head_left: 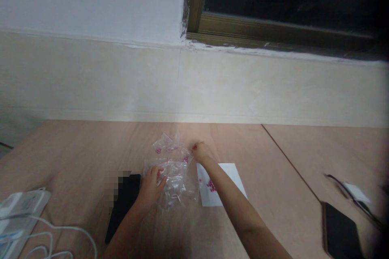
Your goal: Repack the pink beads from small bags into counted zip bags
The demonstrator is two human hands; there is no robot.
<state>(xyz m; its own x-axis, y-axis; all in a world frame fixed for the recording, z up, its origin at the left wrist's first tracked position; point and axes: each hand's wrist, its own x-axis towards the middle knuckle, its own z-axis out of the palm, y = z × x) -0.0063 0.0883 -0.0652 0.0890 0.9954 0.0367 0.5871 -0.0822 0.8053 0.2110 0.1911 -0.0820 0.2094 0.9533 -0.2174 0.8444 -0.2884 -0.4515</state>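
Note:
Clear plastic zip bags (176, 190) with red seal lines lie in an overlapping pile on the wooden table. My left hand (152, 184) rests on the pile's left edge, thumb and curled forefinger apart. Behind it are smaller clear bags (165, 141) with pink beads (158, 151) inside. My right hand (200, 152) is closed, its fingertips bunched beside the right edge of a small bag with pink beads (186, 158). Whatever those fingers pinch is too small to make out. Under my right forearm lies a white sheet of paper (229, 170), bearing loose pink beads (210, 186).
A black flat object (126, 202) lies beside my left forearm. At the left are a white power strip (27, 210) and white cables (73, 228). A dark phone (342, 228) and glasses (349, 196) lie at the right. A tiled wall (121, 81) borders the table (273, 194).

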